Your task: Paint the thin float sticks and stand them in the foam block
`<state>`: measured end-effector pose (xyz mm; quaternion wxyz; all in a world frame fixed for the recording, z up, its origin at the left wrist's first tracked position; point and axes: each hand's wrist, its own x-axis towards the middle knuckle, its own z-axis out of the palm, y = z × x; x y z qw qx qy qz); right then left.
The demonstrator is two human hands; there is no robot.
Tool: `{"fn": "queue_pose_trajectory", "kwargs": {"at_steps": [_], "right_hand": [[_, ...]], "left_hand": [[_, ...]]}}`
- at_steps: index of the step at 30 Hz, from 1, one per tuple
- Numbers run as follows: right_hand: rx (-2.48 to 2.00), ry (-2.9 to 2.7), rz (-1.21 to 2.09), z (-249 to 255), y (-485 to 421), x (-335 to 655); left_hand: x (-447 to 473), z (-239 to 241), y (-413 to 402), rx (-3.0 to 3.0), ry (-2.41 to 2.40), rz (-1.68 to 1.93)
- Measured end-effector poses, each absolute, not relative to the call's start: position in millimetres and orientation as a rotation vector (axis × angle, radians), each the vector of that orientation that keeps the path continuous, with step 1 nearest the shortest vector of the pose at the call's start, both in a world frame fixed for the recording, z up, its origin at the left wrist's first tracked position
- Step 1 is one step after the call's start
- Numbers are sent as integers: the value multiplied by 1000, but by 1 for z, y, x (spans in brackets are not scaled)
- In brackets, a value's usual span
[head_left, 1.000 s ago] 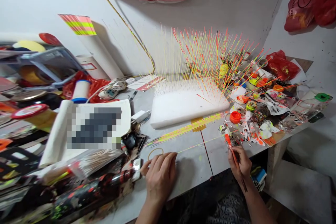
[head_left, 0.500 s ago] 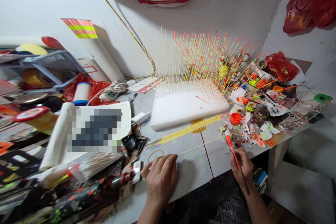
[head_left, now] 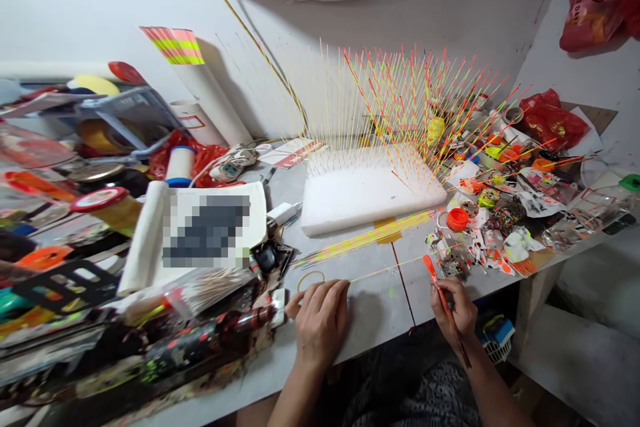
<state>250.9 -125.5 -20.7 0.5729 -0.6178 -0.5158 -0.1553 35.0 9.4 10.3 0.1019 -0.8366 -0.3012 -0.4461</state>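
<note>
Paint-spattered white workbench (head_left: pixel 375 307), foam block (head_left: pixel 370 197) bristling with painted sticks (head_left: pixel 400 107): left hand (head_left: pixel 320 323) pinned thin stick (head_left: pixel 395 271); right hand (head_left: pixel 457 313) gripped red-tipped paintbrush (head_left: pixel 436 287).

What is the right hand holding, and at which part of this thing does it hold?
The right hand holds a paintbrush by the middle of its handle, between thumb and fingers.

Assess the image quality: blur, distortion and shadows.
Head view: the clutter along the left edge is stretched and smeared by the wide lens; a pixelated patch hides part of a white sheet; the left hand casts a soft shadow on the tabletop; the right hand and its paintbrush look fairly sharp.
</note>
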Motion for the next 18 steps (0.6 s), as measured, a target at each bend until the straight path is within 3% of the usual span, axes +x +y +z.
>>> {"fn": "queue_pose_trajectory", "kwargs": {"at_steps": [18], "right_hand": [[-1459, -1195, -329, -21, -130, 252]], "left_hand": [[34, 9, 9, -2503, -900, -1336]]}}
